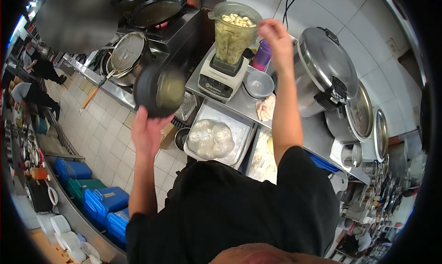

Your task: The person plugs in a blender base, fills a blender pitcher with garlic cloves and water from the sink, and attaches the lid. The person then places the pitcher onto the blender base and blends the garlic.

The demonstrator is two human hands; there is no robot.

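Note:
My left hand (149, 130) grips a round black piece (147, 91) with a yellowish, see-through middle; motion blurs it, and its kind does not show plainly. Pale peeled cloves, which look like garlic, fill the clear blender jar (229, 36) up to near its rim. The jar stands upright on a white blender base (221, 77). Beside the rim, on its right, is my right hand (276, 34), with fingers loosely bent, slightly blurred and nothing visible in them. A purple bottle (262, 56) and a clear round tub (259, 84) stand below that hand.
A large steel pot (317, 70) crowds the right side. Down by my waist, a tray (239, 149) bears a bagged pale load (211, 139). Strainers (127, 52) rest over pots near the stove (159, 15). Blue bins (108, 202) line the left; two people are far left.

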